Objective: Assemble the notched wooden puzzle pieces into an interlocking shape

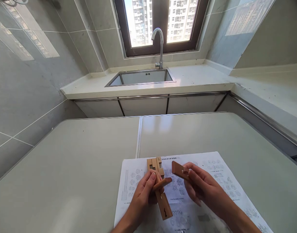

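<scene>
My left hand [143, 194] is closed round a partly joined wooden puzzle [156, 168] of notched light-brown bars, with one bar sticking down toward me [164, 207] and another crossing it. My right hand [202, 186] pinches a single darker wooden bar [179, 170] just to the right of the puzzle, a small gap between them. Both are held above a printed instruction sheet [211, 165] that lies on the table.
The grey table [78, 168] has a seam down its middle. Beyond it runs a white counter [197, 77] with a steel sink [143, 77] and a curved tap [159, 48] under a window. Tiled walls close in left and right.
</scene>
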The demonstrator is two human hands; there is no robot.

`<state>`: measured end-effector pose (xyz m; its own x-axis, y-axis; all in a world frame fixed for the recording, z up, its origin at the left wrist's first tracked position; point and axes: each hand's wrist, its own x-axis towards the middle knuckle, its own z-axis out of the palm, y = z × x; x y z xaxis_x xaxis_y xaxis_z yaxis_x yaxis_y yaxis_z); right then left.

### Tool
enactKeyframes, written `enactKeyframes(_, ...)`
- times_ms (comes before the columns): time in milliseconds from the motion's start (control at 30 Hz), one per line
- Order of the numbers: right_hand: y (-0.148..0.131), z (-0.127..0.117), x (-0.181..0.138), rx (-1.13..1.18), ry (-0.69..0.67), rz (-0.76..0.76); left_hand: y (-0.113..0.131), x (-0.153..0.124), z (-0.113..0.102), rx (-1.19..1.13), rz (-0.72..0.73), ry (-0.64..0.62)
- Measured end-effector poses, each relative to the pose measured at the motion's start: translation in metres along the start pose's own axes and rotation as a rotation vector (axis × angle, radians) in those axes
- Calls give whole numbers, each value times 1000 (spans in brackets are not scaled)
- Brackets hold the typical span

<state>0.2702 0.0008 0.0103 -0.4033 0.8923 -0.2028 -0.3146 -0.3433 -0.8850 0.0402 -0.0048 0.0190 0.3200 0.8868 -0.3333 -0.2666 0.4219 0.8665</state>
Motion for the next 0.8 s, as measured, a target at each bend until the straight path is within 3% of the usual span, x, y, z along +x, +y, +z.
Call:
enactKeyframes(100, 13, 11, 0, 171, -83, 19, 1, -2, 1, 71, 2, -17)
enactKeyframes(267, 16, 20, -2, 145, -194, 32, 2, -4, 2, 70, -18, -16)
enactKeyframes(667, 14, 19, -1, -5, -133, 16, 7, -2, 3, 252, 68, -70)
enactKeyframes(800, 14, 24, -1, -9, -192, 22, 7, -2, 3, 236, 69, -68)
